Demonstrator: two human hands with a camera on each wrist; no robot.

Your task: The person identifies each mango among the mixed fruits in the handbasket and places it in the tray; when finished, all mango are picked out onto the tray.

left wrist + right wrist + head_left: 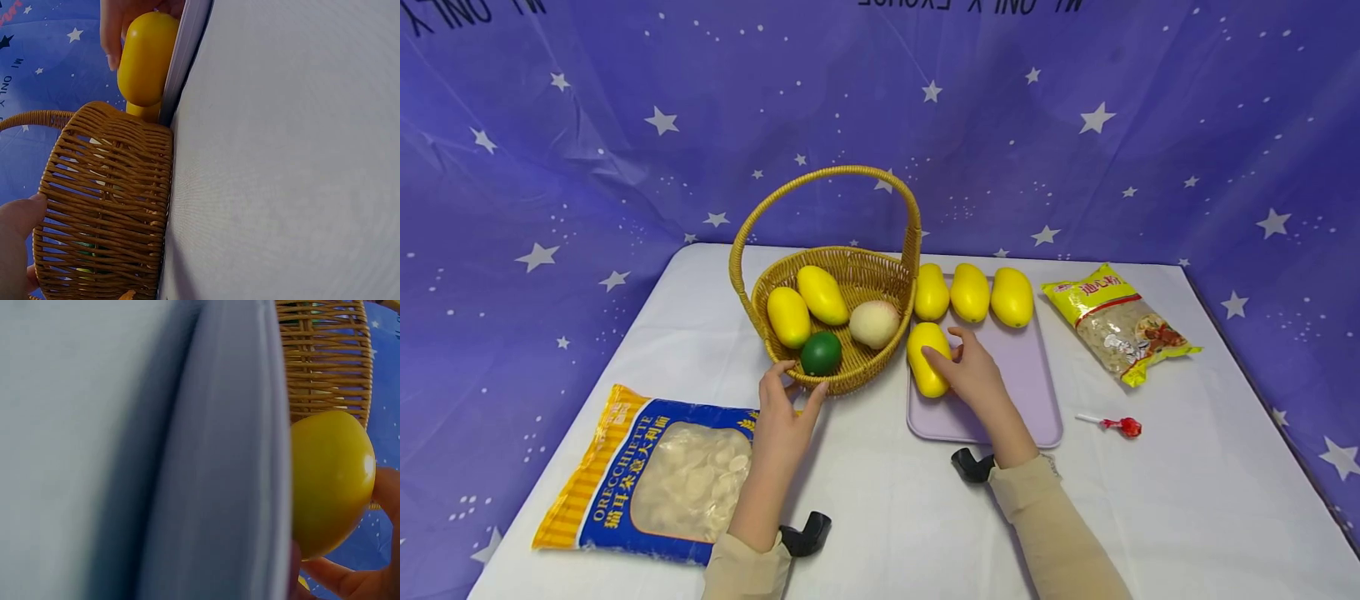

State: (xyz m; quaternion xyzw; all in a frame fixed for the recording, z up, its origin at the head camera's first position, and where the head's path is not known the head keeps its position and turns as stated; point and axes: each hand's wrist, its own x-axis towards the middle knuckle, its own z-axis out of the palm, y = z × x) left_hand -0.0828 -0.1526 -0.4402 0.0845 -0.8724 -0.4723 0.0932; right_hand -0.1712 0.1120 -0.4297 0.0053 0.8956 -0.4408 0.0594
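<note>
In the head view a wicker basket (857, 265) with a tall handle stands mid-table. Inside it lie two yellow mangoes, one being the upper mango (822, 295), a dark green round fruit (821, 354) and a pale peach (874, 324). My left hand (784, 423) grips the basket's near rim, thumb and fingers on either side. On the lilac tray (1026, 375) my right hand (973, 372) holds a yellow mango (928, 360) between thumb and fingers. The right wrist view shows this mango (334, 481) against the tray's edge; its far side is hidden.
Three more mangoes line the tray's back, among them the middle mango (970, 293). An orecchiette pasta bag (647, 479) lies at the left, partly under my left forearm. To the right are a yellow-ended food packet (1120, 325) and a red lollipop (1126, 427).
</note>
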